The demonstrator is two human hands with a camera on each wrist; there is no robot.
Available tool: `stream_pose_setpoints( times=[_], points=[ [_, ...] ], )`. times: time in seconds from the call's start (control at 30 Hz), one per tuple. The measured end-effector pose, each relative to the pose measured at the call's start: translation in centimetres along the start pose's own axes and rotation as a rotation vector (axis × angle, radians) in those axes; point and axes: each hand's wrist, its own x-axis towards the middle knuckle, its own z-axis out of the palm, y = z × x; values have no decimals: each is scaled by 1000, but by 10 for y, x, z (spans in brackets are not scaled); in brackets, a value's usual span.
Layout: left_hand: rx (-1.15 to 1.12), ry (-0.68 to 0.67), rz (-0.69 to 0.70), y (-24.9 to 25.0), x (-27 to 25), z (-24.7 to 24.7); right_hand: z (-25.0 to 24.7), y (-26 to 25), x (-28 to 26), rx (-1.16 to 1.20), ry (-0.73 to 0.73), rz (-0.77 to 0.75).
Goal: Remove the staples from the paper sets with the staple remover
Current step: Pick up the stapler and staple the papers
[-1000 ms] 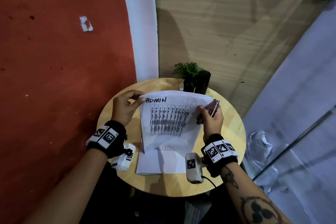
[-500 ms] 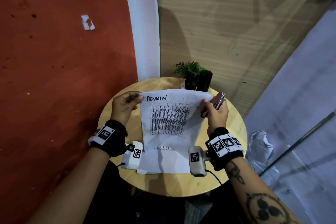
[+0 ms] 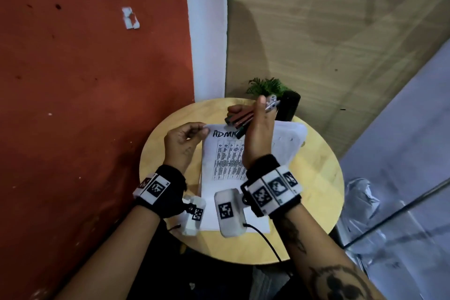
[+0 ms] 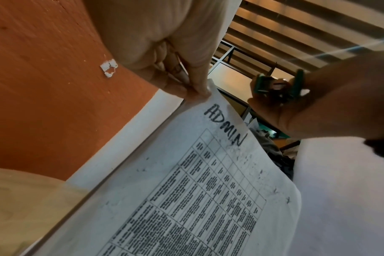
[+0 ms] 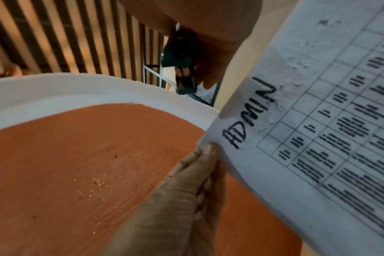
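While left hand (image 3: 181, 140) pinches paper set (image 3: 220, 158), right hand (image 3: 258, 134) raised, clutching staple remover (image 3: 239, 119)

The head view looks steeply down from above onto the round worktop (image 3: 314, 192), both hands and the paper set (image 3: 224, 161) at arm's length. The left wrist view sits close under the left hand (image 4: 164, 52), facing up along the paper set toward the ceiling slats (image 4: 296, 26). The right wrist view looks from close by across the same "ADMIN" corner, which all three share.
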Motion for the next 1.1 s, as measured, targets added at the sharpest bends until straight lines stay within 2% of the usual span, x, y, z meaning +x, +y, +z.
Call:
stream_pose_setpoints(
  times=[0.07,0.13,0.3,0.43,0.6,0.73,0.83,0.97,1.1],
  points=[
    [14,-11,22,3,-2,-1,12,5,-4,-61,-4,-115],
    [15,-17,33,6,-2,-3,17,2,-4,-19,-7,-121],
    [3,-18,22,3,0,-6,8,-6,0,116,-131,177],
    [10,-8,33,2,-1,-5,-6,-7,4,162,-206,332],
    [-1,-11,22,3,-2,-4,-8,-5,9,46,-86,276],
    [-13,1,3,2,-2,-4,7,-11,12,165,-133,350],
    [-18,10,0,2,0,-4,22,-7,4,61,-110,159],
    [-26,23,1,5,-4,-2,29,13,1,-320,-45,-212],
    [6,44,9,3,-6,-3,33,29,4,-689,32,-405]
  ],
)
